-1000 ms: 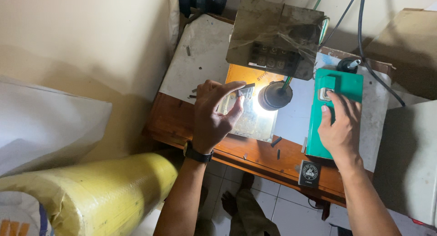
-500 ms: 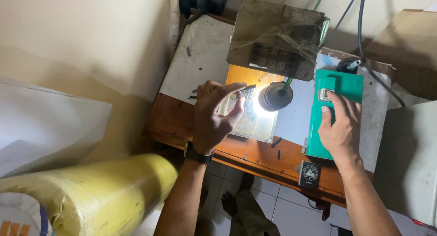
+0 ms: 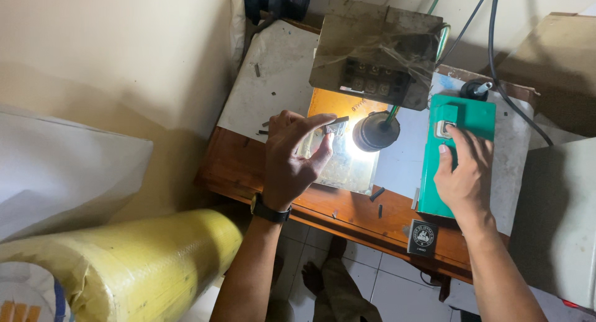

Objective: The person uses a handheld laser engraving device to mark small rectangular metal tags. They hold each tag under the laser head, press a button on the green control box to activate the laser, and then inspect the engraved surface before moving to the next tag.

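My left hand [image 3: 292, 157], with a black watch at the wrist, pinches a small flat metal piece [image 3: 336, 125] between thumb and forefinger, holding it up beside the lit lamp [image 3: 375, 131]. Below it lies a shiny metal plate [image 3: 344, 167] on the wooden table [image 3: 242, 164]. My right hand [image 3: 462, 173] rests flat on a green box [image 3: 456, 154], with the forefinger on its grey switch [image 3: 444, 129].
A grey metal unit with terminals under plastic wrap [image 3: 375, 52] stands behind the lamp. Cables [image 3: 496, 43] run to the box. A yellow roll [image 3: 124, 269] lies at lower left, a grey cabinet [image 3: 555, 223] at right. A small black packet [image 3: 422, 237] sits near the table's front edge.
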